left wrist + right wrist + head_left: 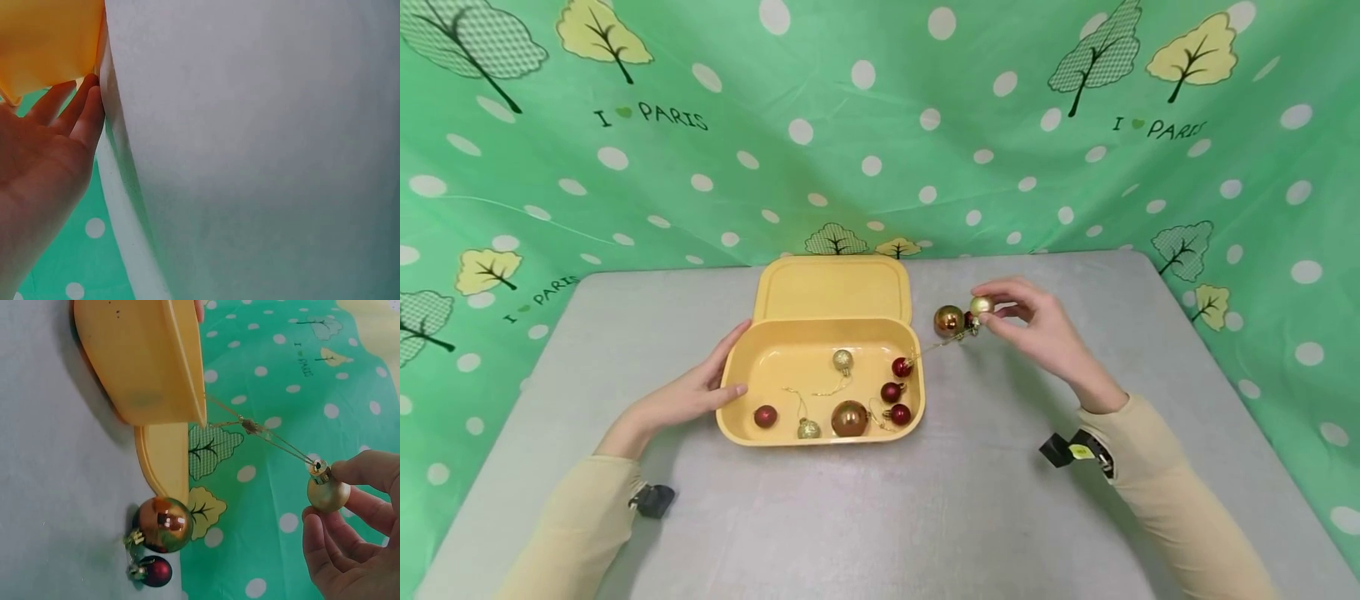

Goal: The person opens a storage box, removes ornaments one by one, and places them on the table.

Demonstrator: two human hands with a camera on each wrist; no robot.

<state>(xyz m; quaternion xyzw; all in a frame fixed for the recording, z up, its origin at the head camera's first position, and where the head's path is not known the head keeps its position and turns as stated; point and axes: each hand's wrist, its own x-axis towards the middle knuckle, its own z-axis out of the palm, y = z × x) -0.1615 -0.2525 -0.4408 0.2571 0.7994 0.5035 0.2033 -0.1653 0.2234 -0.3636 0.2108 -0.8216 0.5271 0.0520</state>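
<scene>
My left hand (683,402) holds the left wall of a yellow plastic box (805,329), thumb over the rim and fingers outside. Between the fingertips of my right hand (1037,329) is a small matte gold bauble (328,495), held in the air right of the box. Its gold string (282,445) stretches taut to the box's right rim, near a red bauble (902,367) inside. Below the right hand, a large shiny copper-gold bauble (164,525) and a small dark red bauble (156,570) lie on the table.
Inside the box lie a large copper bauble (850,418), two small glittery gold ones and several red ones. The yellow lid (833,287) lies behind the box on the grey table (865,517). A green patterned cloth (880,125) hangs behind.
</scene>
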